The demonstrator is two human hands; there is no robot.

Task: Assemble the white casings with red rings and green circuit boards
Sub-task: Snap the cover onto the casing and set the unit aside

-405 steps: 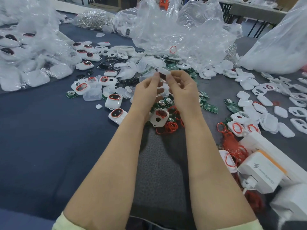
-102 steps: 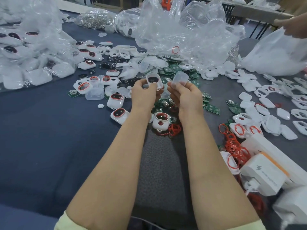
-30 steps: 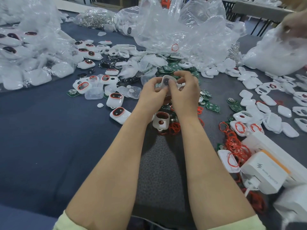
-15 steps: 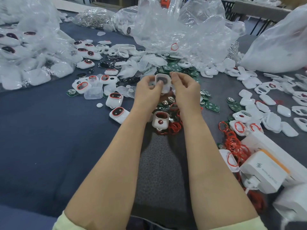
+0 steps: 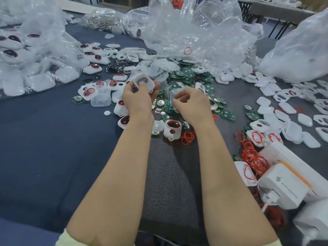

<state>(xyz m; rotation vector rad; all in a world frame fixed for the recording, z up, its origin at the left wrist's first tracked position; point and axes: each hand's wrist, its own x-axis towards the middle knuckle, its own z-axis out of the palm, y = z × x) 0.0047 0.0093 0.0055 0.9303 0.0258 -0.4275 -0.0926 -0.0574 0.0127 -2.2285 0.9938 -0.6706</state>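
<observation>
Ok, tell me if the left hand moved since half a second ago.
Yes. The left hand, holding a white casing, shifted left, away from the upright casing.

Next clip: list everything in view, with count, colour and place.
held casing: one, white, in the left grip
upright casing: one, white with red inside, between the wrists
boards: many, green, centre heap
rings: many, red, right of the right forearm
casing halves: many, white, right side
ringed casings: several, white with red rims, left of centre
bags: several, clear, far side
box: one, white with orange edge, lower right
cloth: one, dark blue, under everything
left grip: holds the held casing
right grip: fingers curled over the boards; contents unclear
</observation>
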